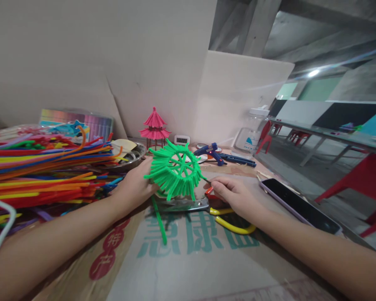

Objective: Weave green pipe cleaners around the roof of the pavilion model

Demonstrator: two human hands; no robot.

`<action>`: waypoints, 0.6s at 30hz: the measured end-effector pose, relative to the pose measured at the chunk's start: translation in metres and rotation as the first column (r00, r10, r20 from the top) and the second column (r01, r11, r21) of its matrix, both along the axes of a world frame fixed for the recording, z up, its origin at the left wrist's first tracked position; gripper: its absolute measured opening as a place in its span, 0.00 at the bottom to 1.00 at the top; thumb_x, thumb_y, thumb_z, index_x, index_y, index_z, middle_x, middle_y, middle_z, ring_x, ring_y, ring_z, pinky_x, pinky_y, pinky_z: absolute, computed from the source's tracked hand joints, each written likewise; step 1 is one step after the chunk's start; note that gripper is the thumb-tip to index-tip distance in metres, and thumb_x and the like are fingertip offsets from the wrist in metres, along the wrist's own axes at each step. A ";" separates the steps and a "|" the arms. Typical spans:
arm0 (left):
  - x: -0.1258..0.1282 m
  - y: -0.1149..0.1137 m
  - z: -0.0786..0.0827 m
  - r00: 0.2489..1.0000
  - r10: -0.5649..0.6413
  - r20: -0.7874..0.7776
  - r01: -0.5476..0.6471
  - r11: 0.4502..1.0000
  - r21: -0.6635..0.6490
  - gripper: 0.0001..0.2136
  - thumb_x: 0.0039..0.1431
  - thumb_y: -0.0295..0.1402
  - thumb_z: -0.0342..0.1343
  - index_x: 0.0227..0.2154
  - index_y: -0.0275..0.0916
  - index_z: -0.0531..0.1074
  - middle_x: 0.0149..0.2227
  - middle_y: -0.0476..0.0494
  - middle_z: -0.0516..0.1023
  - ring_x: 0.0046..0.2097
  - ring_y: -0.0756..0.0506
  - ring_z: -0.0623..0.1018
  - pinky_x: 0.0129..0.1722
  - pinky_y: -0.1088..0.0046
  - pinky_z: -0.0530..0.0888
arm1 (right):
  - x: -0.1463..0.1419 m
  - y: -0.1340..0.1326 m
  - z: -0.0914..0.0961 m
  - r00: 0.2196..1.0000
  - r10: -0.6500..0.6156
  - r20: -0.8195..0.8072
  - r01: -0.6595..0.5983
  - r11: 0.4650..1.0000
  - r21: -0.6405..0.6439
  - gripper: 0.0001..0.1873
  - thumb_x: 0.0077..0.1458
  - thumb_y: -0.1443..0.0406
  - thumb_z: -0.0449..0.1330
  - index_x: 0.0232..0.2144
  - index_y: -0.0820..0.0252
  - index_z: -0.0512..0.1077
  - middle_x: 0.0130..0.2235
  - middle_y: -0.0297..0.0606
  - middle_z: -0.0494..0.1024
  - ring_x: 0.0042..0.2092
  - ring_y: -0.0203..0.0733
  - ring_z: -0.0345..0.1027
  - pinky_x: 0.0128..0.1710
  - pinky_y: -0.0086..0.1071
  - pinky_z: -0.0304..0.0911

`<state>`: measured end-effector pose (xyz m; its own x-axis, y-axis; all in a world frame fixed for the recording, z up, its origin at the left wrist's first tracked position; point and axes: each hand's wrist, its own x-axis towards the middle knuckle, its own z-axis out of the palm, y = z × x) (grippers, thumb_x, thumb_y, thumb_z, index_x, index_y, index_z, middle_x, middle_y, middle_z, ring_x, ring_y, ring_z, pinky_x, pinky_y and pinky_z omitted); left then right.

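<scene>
My left hand (138,182) is closed on a green pipe-cleaner ring (191,182), its fingers mostly hidden behind it. The ring has spokes in its middle and a fringe of short stems slanting outward. My right hand (230,192) pinches a thin dark thing (206,180) whose tip reaches the ring's right edge; its kind is unclear. Something red shows just under those fingertips. Below the ring lie scissors (200,205) with yellow handles, and a loose green pipe cleaner (159,221) crosses near their blades.
Colourful pipe cleaners (44,156) are heaped at left, before a marker set (97,125). Behind stand a pink pagoda model (154,125), a small digital clock (182,139), a blue glue gun (213,154) and a clear jug (249,136). A phone (297,205) lies at right.
</scene>
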<state>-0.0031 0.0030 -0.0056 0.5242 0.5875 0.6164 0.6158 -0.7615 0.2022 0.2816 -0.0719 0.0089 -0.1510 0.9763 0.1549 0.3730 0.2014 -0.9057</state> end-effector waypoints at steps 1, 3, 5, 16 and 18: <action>0.000 0.000 0.000 1.000 -0.002 -0.002 0.002 1.000 -0.003 0.18 0.68 0.40 0.48 0.57 0.46 0.71 0.59 0.44 0.73 0.60 0.38 0.71 0.62 0.61 0.70 | 0.000 0.000 0.000 1.000 -0.003 0.004 0.003 1.000 0.000 0.19 0.58 0.49 0.58 0.31 0.58 0.78 0.29 0.36 0.77 0.31 0.42 0.73 0.30 0.32 0.71; 0.000 0.001 0.000 1.000 -0.018 -0.013 0.018 1.000 -0.007 0.18 0.68 0.40 0.48 0.57 0.46 0.72 0.58 0.43 0.74 0.61 0.38 0.71 0.63 0.59 0.68 | 0.000 0.000 0.001 1.000 -0.007 0.005 0.007 1.000 -0.015 0.18 0.57 0.50 0.59 0.31 0.58 0.78 0.29 0.36 0.76 0.31 0.42 0.73 0.30 0.32 0.70; 0.000 0.002 0.000 0.999 -0.034 -0.020 0.034 0.999 -0.010 0.18 0.68 0.40 0.48 0.57 0.46 0.72 0.58 0.43 0.74 0.62 0.38 0.70 0.65 0.59 0.67 | -0.001 0.000 0.000 1.000 -0.001 -0.023 -0.001 0.998 -0.058 0.18 0.55 0.50 0.60 0.31 0.57 0.78 0.29 0.35 0.75 0.30 0.41 0.72 0.29 0.32 0.70; 0.000 0.002 -0.002 0.999 -0.042 0.004 0.042 0.999 0.028 0.18 0.68 0.39 0.49 0.59 0.50 0.70 0.59 0.46 0.73 0.61 0.39 0.72 0.62 0.60 0.70 | -0.001 0.000 -0.001 0.996 0.033 -0.080 -0.039 0.996 -0.075 0.22 0.55 0.46 0.60 0.31 0.58 0.76 0.25 0.32 0.70 0.26 0.37 0.67 0.26 0.31 0.67; -0.002 0.004 -0.005 0.999 -0.035 0.007 0.035 0.999 0.015 0.17 0.68 0.39 0.49 0.57 0.49 0.72 0.56 0.45 0.75 0.60 0.38 0.72 0.61 0.58 0.71 | -0.001 0.000 -0.001 0.995 0.038 -0.093 -0.046 0.995 -0.087 0.23 0.54 0.45 0.61 0.32 0.59 0.77 0.25 0.31 0.69 0.25 0.35 0.66 0.25 0.30 0.67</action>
